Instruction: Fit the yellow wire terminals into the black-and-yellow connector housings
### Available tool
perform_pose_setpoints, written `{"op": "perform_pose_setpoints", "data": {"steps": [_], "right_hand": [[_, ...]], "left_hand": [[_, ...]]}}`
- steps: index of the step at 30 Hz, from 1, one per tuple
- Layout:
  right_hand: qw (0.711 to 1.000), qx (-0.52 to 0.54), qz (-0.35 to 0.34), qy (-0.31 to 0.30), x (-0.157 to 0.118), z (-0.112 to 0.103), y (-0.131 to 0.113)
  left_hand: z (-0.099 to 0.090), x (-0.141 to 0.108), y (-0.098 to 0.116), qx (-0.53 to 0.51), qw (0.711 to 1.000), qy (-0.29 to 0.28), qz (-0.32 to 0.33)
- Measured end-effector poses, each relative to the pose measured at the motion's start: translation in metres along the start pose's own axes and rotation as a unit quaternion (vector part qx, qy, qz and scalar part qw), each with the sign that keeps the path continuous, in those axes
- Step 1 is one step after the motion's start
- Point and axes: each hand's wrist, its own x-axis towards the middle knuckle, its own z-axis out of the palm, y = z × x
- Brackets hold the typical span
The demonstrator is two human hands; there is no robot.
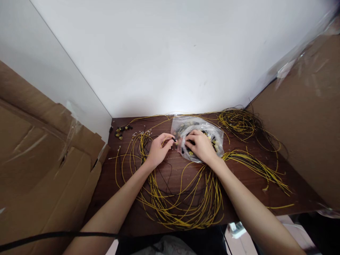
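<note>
Part (174,139), small and black, is pinched in the left hand (158,150), just beside a crinkly clear plastic bag (220,136) of black-and-yellow bits (191,153). Right hand (201,146) is curled over the bag, but can't tell if it's gripping anything. Bunch of long, thin yellow-and-black wires (183,222) loops on the near side of both hands, on a dark brown tabletop (302,194).

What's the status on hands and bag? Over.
Left hand: pinching black piece. Right hand: on bag, grip unclear. Yellow wires: looped close by both wrists.
</note>
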Motion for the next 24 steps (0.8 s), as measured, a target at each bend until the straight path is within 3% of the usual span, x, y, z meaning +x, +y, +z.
{"op": "perform_pose_setpoints", "data": {"steps": [16, 24], "right_hand": [[0.989, 0.093, 0.044, 0.109, -0.001, -0.005, -0.007], [0.979, 0.138, -0.024, 0.145, -0.002, -0.013, -0.02]], "left_hand": [[0.0, -0.001, 0.002, 0.001, 1.0, 0.002, 0.003], [0.001, -0.001, 0.006, -0.005, 1.0, 0.009, -0.003]]}}
